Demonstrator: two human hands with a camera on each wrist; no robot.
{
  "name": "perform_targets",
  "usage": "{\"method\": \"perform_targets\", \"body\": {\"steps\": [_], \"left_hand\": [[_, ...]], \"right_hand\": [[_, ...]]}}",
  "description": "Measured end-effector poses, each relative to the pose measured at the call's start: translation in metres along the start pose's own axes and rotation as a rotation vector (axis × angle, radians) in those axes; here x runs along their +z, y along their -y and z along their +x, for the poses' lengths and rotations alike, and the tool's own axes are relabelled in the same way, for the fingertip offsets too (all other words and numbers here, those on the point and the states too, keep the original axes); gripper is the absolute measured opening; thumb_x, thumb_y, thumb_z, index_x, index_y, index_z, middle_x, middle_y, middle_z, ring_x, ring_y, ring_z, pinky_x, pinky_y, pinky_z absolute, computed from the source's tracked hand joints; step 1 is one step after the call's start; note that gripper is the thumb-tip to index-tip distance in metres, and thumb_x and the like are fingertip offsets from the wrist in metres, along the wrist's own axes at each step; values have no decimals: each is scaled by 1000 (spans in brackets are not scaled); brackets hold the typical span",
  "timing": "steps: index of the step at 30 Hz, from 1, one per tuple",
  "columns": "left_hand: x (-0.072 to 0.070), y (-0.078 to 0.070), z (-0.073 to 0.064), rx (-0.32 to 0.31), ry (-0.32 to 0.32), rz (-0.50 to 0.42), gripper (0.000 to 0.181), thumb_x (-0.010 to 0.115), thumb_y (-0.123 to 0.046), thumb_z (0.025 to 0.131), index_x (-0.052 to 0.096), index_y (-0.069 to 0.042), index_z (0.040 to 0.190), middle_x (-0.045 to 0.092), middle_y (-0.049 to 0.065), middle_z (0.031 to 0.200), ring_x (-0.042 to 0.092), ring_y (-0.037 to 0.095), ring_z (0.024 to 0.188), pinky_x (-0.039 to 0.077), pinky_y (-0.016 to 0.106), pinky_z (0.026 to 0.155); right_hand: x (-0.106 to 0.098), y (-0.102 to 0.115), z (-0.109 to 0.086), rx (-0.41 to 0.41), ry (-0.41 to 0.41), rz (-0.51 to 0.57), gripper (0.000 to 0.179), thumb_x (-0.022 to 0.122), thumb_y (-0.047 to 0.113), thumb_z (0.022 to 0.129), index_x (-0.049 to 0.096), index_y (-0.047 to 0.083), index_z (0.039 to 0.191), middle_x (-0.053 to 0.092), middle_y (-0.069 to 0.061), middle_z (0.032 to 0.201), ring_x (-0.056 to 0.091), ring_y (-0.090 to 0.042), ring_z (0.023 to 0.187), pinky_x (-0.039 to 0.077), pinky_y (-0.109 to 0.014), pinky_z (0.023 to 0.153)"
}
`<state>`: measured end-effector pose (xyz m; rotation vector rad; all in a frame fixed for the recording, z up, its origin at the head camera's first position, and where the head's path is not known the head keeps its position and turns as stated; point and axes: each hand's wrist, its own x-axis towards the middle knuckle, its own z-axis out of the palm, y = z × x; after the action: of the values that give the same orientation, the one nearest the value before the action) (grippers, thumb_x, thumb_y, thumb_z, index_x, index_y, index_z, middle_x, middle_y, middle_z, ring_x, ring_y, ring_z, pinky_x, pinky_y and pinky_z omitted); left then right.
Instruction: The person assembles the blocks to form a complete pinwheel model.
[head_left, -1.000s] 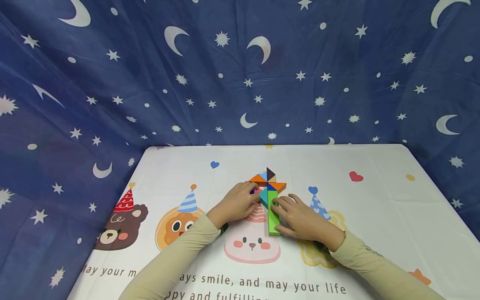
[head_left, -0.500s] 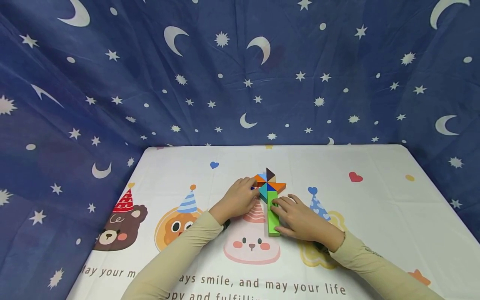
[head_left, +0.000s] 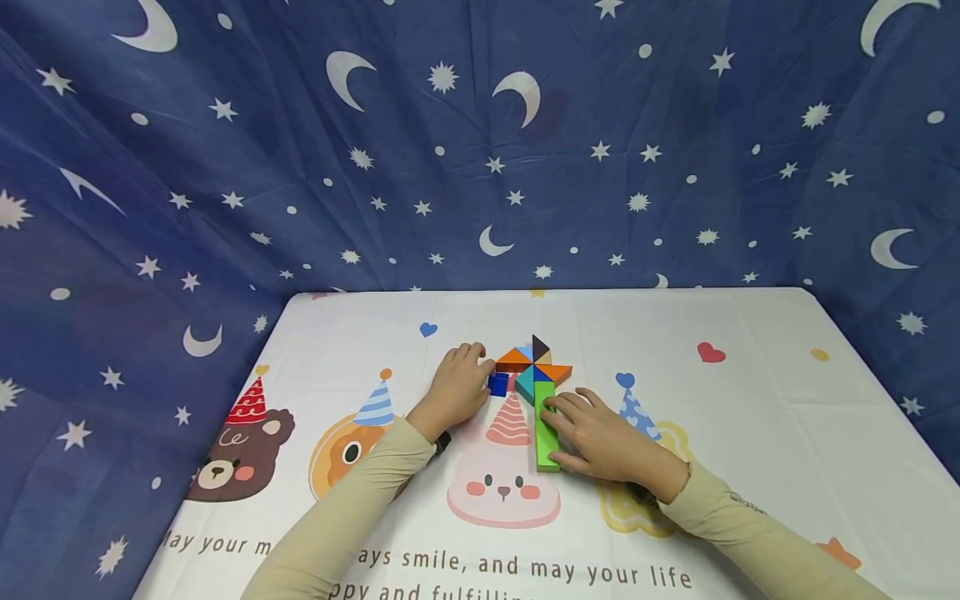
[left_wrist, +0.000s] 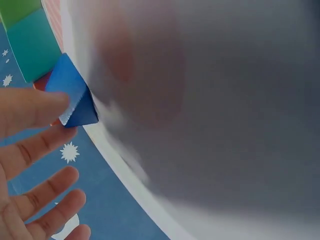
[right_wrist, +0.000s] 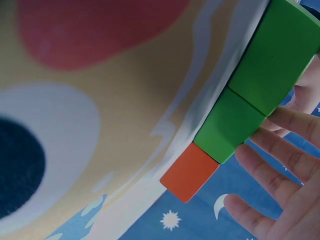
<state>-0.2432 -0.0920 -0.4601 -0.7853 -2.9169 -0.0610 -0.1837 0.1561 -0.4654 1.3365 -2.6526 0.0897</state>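
In the head view my left hand (head_left: 459,387) is at the left of a pinwheel-like group of blocks. Between its thumb and index finger it pinches a blue triangular block (left_wrist: 72,95), just below an orange block (head_left: 514,360). A teal block (head_left: 525,387) lies to the right, apart from the blue one in the head view. My right hand (head_left: 603,437) rests its fingertips and thumb along two green blocks (head_left: 547,425) laid end to end below the group. Its fingers look fairly straight in the right wrist view, touching the green blocks' side.
Other triangular blocks fan around one centre: a dark brown block (head_left: 539,347), a second orange block (head_left: 556,372) and several more. All lie on a white tablecloth (head_left: 757,433) printed with cartoon animals. A blue star-patterned curtain (head_left: 600,217) hangs behind and at the sides.
My left hand has drawn back slightly left and up from the blocks, so the blue block now shows more. The teal block has shifted a little left. My right hand stays in place.
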Motion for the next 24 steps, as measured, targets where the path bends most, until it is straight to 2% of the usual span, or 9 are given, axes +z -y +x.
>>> {"method": "perform_targets", "body": {"steps": [3,6,10,15,20,24], "left_hand": [[0,-1,0,17,-6,0,30,65,-17,84,63,-11,114,55,10,116,50,25,107,41,40,98],[1,0,1,63,-22,9,28,59,-11,86,63,-13,114,56,10,114,52,25,105,43,39,96],[3,1,3,159,-27,10,31,55,-6,90,63,-20,117,57,7,114,53,22,105,45,36,97],[4,3,5,259,-37,38,31,58,-7,91,63,-25,116,57,5,115,53,20,108,43,35,100],[3,4,6,304,-42,107,30,57,-8,92,64,-26,115,58,6,115,53,21,108,42,35,102],[3,6,7,323,-52,127,26,57,-9,92,65,-24,112,58,4,112,54,20,107,42,34,102]], "right_hand": [[0,0,0,0,2,-2,55,55,49,89,55,9,126,55,-10,127,52,-27,118,37,-49,103],[1,0,0,-2,-3,-6,55,55,49,89,55,9,126,55,-10,127,52,-27,117,37,-49,103],[2,-1,0,-9,-14,-16,55,55,48,88,55,8,126,55,-10,126,52,-27,117,38,-49,103],[2,-1,0,-11,-18,-19,55,56,48,88,55,8,126,55,-10,126,52,-27,117,38,-48,103],[2,-1,0,-11,-16,-16,55,56,48,88,55,8,126,56,-10,126,52,-27,116,38,-48,103],[2,-1,0,-13,-16,-21,55,55,48,88,55,8,126,56,-10,126,52,-27,116,38,-48,103]]}}
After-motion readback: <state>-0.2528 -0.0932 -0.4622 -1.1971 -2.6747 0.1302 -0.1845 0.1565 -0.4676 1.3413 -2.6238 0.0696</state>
